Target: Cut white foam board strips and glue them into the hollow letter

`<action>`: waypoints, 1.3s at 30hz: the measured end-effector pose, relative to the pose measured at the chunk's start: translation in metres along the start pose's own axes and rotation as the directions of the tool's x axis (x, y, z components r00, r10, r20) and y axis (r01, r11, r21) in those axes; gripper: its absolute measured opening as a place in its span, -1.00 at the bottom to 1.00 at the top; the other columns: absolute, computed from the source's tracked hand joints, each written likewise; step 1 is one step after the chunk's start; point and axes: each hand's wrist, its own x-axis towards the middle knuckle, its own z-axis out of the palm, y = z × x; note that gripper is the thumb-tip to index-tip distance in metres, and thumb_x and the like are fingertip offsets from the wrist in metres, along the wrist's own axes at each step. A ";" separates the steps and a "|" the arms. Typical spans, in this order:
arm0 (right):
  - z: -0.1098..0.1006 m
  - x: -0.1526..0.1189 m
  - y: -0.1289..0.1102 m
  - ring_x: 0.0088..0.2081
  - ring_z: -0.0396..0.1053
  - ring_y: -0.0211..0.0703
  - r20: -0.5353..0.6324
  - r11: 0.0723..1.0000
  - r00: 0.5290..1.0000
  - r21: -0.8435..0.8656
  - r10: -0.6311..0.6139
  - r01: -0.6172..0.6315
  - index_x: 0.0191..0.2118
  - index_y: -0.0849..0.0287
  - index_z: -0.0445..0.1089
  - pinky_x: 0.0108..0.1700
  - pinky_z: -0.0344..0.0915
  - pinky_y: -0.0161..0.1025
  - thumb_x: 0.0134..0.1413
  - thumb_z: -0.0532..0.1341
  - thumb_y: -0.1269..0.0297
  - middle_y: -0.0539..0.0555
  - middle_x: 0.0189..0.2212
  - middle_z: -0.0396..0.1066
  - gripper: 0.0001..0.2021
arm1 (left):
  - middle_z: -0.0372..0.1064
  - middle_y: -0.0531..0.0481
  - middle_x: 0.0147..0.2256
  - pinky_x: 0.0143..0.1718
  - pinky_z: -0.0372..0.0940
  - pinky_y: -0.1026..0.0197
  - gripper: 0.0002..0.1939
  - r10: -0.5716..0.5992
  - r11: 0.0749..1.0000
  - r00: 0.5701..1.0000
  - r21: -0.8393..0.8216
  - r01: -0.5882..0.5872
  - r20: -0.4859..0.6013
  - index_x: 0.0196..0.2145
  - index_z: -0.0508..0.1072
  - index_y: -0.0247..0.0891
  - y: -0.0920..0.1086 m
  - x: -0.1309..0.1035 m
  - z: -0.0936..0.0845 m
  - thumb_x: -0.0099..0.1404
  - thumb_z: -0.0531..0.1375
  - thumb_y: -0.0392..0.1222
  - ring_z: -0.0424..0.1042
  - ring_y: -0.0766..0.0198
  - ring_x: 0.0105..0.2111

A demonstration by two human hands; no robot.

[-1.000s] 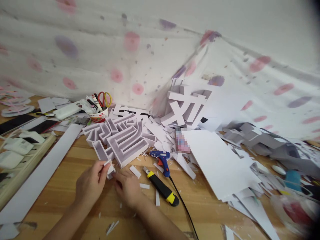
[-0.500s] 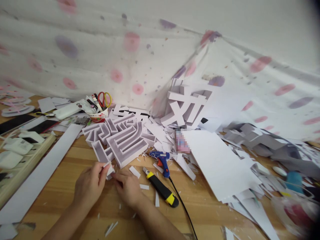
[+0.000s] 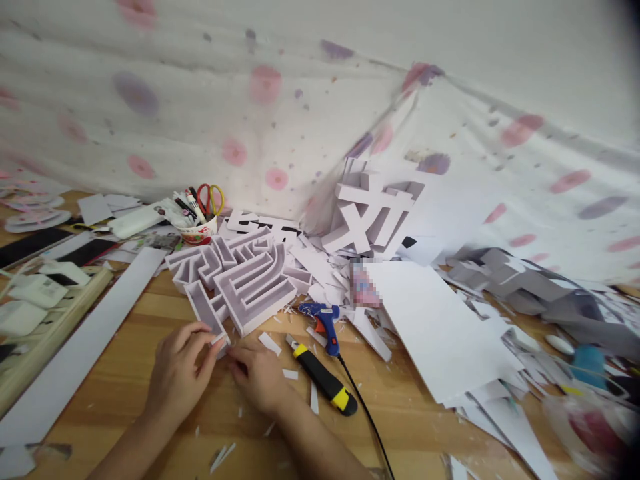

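Note:
A hollow white board character [image 3: 257,293] lies face down on the wooden table, its thin walls standing up around its strokes. At the near end of its lower left stroke, my left hand [image 3: 180,370] pinches a small white strip [image 3: 223,345] between thumb and fingers, against the stroke's end. My right hand [image 3: 257,377] rests on the table just beside that end, fingers curled together with the tips close to the strip; what they grip is hidden. Right of it lie a black and yellow utility knife [image 3: 325,379] and a blue glue gun [image 3: 325,323].
A second white character [image 3: 373,210] leans at the back near a patterned sheet [image 3: 200,100]. A large white board [image 3: 445,327] and offcuts cover the right. A power strip [image 3: 55,333] and long white strip [image 3: 90,340] lie left. A cup [image 3: 197,231] holds scissors and pens.
My left hand has lowered the small strip from a raised, tilted pose down to the stroke's near end. My right hand has stayed almost in place.

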 end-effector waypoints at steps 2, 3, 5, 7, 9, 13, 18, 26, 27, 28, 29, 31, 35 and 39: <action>-0.002 -0.001 0.000 -0.20 0.38 -0.21 0.005 1.000 1.000 0.010 0.006 -0.006 -0.20 0.07 0.44 -0.15 0.26 -0.36 0.07 0.13 0.45 -0.01 -0.24 0.46 -0.77 | 0.39 -0.09 -0.28 -0.23 0.22 0.09 -0.78 -0.006 1.000 1.000 0.023 0.005 0.026 -0.46 0.44 -0.19 0.000 -0.001 0.001 0.25 0.07 -0.11 0.39 0.13 -0.28; -0.003 -0.001 0.000 -0.19 0.37 -0.22 0.005 1.000 1.000 0.015 0.006 -0.006 -0.20 0.07 0.44 -0.15 0.26 -0.36 0.07 0.12 0.45 -0.01 -0.24 0.46 -0.78 | 0.39 -0.09 -0.28 -0.24 0.22 0.08 -0.77 -0.015 0.999 0.999 0.035 0.013 0.037 -0.47 0.44 -0.18 -0.001 -0.001 0.001 0.25 0.06 -0.10 0.39 0.13 -0.29; -0.003 -0.003 0.001 -0.20 0.38 -0.21 0.005 1.000 1.000 0.010 0.007 -0.007 -0.20 0.08 0.44 -0.16 0.26 -0.36 0.07 0.13 0.45 0.00 -0.24 0.46 -0.78 | 0.39 -0.09 -0.29 -0.26 0.22 0.08 -0.76 -0.032 0.998 0.998 0.058 0.029 0.056 -0.49 0.45 -0.18 -0.001 -0.001 0.002 0.24 0.06 -0.10 0.39 0.12 -0.31; -0.004 -0.004 0.003 -0.23 0.38 -0.21 0.010 1.000 1.000 -0.007 0.007 -0.007 -0.20 0.09 0.45 -0.19 0.26 -0.36 0.07 0.13 0.45 0.01 -0.27 0.47 -0.78 | 0.40 -0.09 -0.28 -0.26 0.21 0.07 -0.77 -0.040 0.996 0.996 0.087 0.033 0.081 -0.48 0.47 -0.18 0.001 0.000 0.000 0.23 0.07 -0.12 0.40 0.11 -0.29; -0.003 -0.004 0.003 -0.25 0.38 -0.21 0.010 1.000 1.000 -0.018 0.002 -0.001 -0.21 0.09 0.45 -0.20 0.25 -0.36 0.07 0.13 0.45 0.01 -0.29 0.46 -0.78 | 0.42 -0.09 -0.27 -0.26 0.21 0.07 -0.78 -0.042 0.992 0.992 0.124 0.027 0.120 -0.47 0.48 -0.18 0.004 0.003 -0.003 0.21 0.08 -0.15 0.39 0.10 -0.27; -0.002 -0.005 0.004 -0.27 0.37 -0.20 0.003 0.999 1.000 -0.034 0.003 -0.003 -0.23 0.08 0.45 -0.22 0.25 -0.36 0.07 0.12 0.43 0.01 -0.32 0.45 -0.80 | 0.46 -0.04 -0.27 -0.28 0.18 0.06 -0.77 -0.046 0.980 0.974 0.201 0.000 0.221 -0.47 0.52 -0.13 0.011 0.009 -0.010 0.19 0.07 -0.21 0.40 0.10 -0.27; -0.001 -0.006 0.005 -0.27 0.37 -0.19 0.010 0.999 1.000 -0.038 0.000 0.001 -0.22 0.07 0.45 -0.22 0.25 -0.35 0.07 0.12 0.44 0.01 -0.33 0.45 -0.79 | 0.48 -0.03 -0.29 -0.27 0.19 0.04 -0.77 -0.088 0.968 0.946 0.250 0.008 0.311 -0.53 0.53 -0.12 0.013 0.018 -0.013 0.15 0.09 -0.24 0.41 0.08 -0.26; 0.000 -0.007 0.006 -0.27 0.36 -0.20 0.003 0.999 1.000 -0.041 -0.011 0.011 -0.25 0.10 0.43 -0.22 0.24 -0.35 0.08 0.12 0.43 0.01 -0.32 0.44 -0.82 | 0.45 -0.04 -0.43 -0.28 0.19 0.02 -0.75 -0.057 0.972 0.933 0.234 -0.029 0.355 -0.63 0.51 -0.12 0.014 0.028 -0.012 0.09 0.09 -0.28 0.37 0.09 -0.33; 0.000 -0.006 0.007 -0.26 0.36 -0.20 0.004 0.999 1.000 -0.035 -0.013 0.013 -0.25 0.10 0.43 -0.21 0.24 -0.35 0.08 0.11 0.43 0.01 -0.32 0.44 -0.82 | 0.45 -0.04 -0.43 -0.27 0.18 0.02 -0.74 -0.057 0.971 0.933 0.235 -0.031 0.354 -0.63 0.51 -0.12 0.015 0.027 -0.012 0.09 0.09 -0.28 0.37 0.09 -0.32; 0.001 -0.006 0.007 -0.26 0.36 -0.20 0.004 1.000 1.000 -0.027 -0.014 0.014 -0.25 0.10 0.43 -0.21 0.24 -0.35 0.09 0.11 0.43 0.01 -0.31 0.44 -0.82 | 0.44 -0.04 -0.42 -0.26 0.17 0.02 -0.74 -0.054 0.971 0.932 0.238 -0.035 0.357 -0.63 0.50 -0.12 0.016 0.027 -0.012 0.10 0.08 -0.29 0.36 0.09 -0.31; 0.001 -0.006 0.008 -0.25 0.36 -0.20 0.003 1.000 1.000 -0.017 -0.018 0.018 -0.25 0.10 0.43 -0.20 0.24 -0.35 0.09 0.11 0.44 0.01 -0.30 0.45 -0.81 | 0.44 -0.04 -0.42 -0.26 0.17 0.02 -0.73 -0.050 0.969 0.930 0.242 -0.042 0.364 -0.64 0.50 -0.13 0.017 0.026 -0.011 0.10 0.08 -0.29 0.36 0.09 -0.30; 0.002 -0.006 0.009 -0.23 0.37 -0.21 -0.008 1.000 1.000 0.003 -0.030 0.030 -0.22 0.09 0.43 -0.18 0.24 -0.35 0.09 0.10 0.45 0.01 -0.28 0.45 -0.80 | 0.44 -0.04 -0.42 -0.27 0.16 0.03 -0.73 -0.044 0.966 0.924 0.251 -0.057 0.380 -0.63 0.50 -0.14 0.018 0.024 -0.011 0.11 0.08 -0.30 0.35 0.09 -0.29; 0.003 -0.006 0.010 -0.24 0.37 -0.20 -0.015 0.999 0.999 -0.009 -0.033 0.032 -0.23 0.09 0.43 -0.20 0.25 -0.35 0.09 0.10 0.44 0.01 -0.29 0.44 -0.80 | 0.43 -0.05 -0.41 -0.26 0.15 0.03 -0.75 -0.033 0.962 0.917 0.262 -0.079 0.398 -0.61 0.50 -0.15 0.019 0.024 -0.010 0.11 0.09 -0.31 0.35 0.08 -0.28; 0.004 -0.006 0.010 -0.26 0.36 -0.20 -0.020 0.999 0.999 -0.034 -0.030 0.029 -0.25 0.10 0.43 -0.22 0.24 -0.36 0.09 0.11 0.44 0.00 -0.31 0.44 -0.81 | 0.44 -0.05 -0.40 -0.23 0.15 0.01 -0.74 -0.003 0.968 0.908 0.231 -0.103 0.419 -0.60 0.51 -0.17 0.018 0.025 -0.010 0.11 0.08 -0.34 0.36 0.08 -0.30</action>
